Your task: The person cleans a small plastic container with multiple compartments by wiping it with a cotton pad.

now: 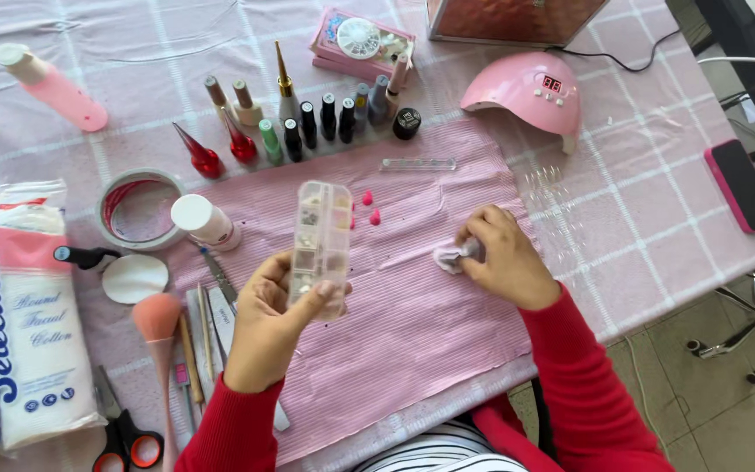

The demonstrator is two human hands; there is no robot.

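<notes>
Clear compartment box (321, 247) raised above pink mat (430, 323), grasped in left hand (268, 328). Right hand (504, 258) pinching white wipe (449, 256) against mat, right of box. Pink nail tips (369, 208) beyond box, undecorated.

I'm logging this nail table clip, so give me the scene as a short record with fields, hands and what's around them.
Setting: table with pink striped mat
Left hand: holds clear compartment box upright above the mat
Right hand: pinches a small white wad on the mat
Behind: row of polish bottles, pink nail lamp
Left side: cotton pad pack, tape roll, scissors
</notes>
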